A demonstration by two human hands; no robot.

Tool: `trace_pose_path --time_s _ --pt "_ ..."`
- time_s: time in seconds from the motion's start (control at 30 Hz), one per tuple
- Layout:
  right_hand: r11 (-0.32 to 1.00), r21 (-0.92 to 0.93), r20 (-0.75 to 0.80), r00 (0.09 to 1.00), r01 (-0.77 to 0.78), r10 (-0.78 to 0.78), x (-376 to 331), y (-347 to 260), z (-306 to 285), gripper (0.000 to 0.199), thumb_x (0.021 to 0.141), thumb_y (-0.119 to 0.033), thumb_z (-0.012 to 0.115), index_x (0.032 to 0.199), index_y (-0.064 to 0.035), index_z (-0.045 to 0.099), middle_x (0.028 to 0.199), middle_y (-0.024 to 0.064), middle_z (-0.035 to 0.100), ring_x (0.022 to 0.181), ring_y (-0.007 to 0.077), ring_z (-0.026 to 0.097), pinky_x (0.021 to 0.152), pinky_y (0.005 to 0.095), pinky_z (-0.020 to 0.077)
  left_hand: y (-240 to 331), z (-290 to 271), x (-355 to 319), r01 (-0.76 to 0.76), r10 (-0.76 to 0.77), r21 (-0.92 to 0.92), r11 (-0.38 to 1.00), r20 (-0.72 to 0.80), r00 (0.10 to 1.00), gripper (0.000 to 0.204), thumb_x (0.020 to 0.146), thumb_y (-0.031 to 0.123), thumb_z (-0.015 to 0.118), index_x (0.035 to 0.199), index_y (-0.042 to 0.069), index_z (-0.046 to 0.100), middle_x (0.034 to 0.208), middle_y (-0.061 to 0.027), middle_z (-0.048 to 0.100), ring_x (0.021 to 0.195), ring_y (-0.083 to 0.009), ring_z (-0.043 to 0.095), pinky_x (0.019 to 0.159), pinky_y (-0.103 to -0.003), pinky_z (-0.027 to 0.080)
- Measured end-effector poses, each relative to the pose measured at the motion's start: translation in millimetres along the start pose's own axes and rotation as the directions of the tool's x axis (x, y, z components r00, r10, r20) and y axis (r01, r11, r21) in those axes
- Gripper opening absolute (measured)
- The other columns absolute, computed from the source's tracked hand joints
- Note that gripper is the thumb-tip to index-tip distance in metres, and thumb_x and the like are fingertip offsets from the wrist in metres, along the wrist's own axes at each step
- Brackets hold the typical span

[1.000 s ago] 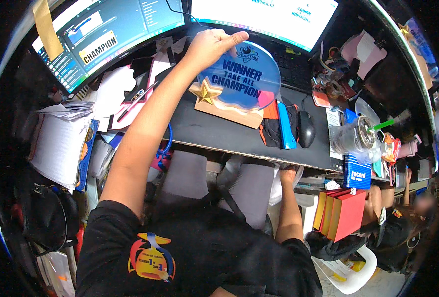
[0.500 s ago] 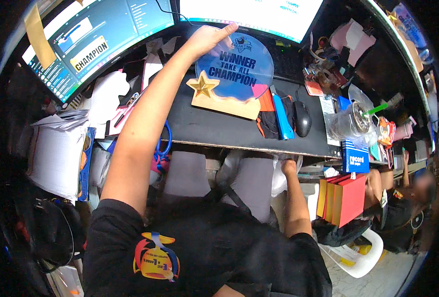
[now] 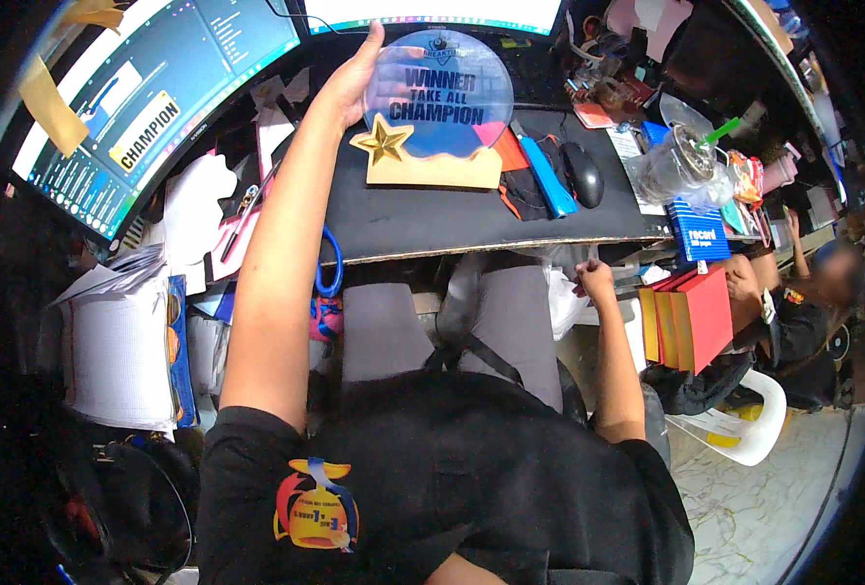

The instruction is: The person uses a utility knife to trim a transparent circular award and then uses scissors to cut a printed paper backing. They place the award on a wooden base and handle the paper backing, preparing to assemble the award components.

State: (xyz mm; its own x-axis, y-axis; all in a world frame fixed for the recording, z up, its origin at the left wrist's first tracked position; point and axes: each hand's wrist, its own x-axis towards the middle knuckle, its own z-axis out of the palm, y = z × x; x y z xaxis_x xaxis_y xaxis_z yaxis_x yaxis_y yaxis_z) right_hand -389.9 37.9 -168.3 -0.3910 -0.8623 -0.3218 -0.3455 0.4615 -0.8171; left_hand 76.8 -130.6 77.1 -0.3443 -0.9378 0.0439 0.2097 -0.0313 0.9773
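Round clear trophy (image 3: 439, 93) gripped at left edge by left hand (image 3: 352, 78), being positioned upright on desk (image 3: 423, 219). Right hand (image 3: 593, 280) fisted, empty, below desk edge. Steady release judged needed next.

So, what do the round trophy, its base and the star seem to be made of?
Trophy: probably clear blue-tinted acrylic, glossy; the left hand and desk show through it. Base: pale tan and matte, likely wood or board. Star: shiny gold, metal or coated plastic; I cannot tell which.
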Motion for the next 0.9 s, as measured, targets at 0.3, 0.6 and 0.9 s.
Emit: trace_pose_path --time_s 0.3,0.6,0.9 --pt "0.927 0.352 0.565 0.761 0.128 -0.319 -105 -135 -35 0.021 0.092 -0.021 0.061 0.093 -0.0004 0.063 0.075 0.0062 0.065 0.061 0.0149 0.061 0.055 0.0283 0.0499 -19 6 -13 -0.059 0.058 -0.055 0.997 -0.023 0.998 0.039 0.081 0.027 0.076 0.106 0.000 0.063 0.100 -0.0096 0.066 0.083 -0.0170 0.065 0.075 -0.029 0.055" --pt "0.676 0.367 0.273 0.621 0.639 -0.735 -113 -278 39 0.056 0.079 -0.012 0.075 0.129 -0.0043 0.051 0.119 0.0069 0.060 0.106 0.0139 0.057 0.091 0.0308 0.0470 16 67 -65 -0.283 0.271 -0.059 0.957 -0.153 0.950 0.025 0.077 0.017 0.077 0.092 0.000 0.065 0.082 -0.0047 0.066 0.070 -0.0128 0.062 0.065 -0.027 0.052" --pt "0.476 0.578 -0.241 0.696 0.663 -0.676 -215 -326 -81 0.036 0.073 -0.014 0.078 0.101 0.0055 0.068 0.098 0.0143 0.070 0.087 0.0202 0.067 0.083 0.0319 0.0519 143 191 -109 -0.742 0.748 0.146 0.655 0.015 0.663 0.048 0.085 0.014 0.069 0.126 -0.002 0.050 0.117 -0.0141 0.059 0.110 -0.0179 0.056 0.096 -0.032 0.043"
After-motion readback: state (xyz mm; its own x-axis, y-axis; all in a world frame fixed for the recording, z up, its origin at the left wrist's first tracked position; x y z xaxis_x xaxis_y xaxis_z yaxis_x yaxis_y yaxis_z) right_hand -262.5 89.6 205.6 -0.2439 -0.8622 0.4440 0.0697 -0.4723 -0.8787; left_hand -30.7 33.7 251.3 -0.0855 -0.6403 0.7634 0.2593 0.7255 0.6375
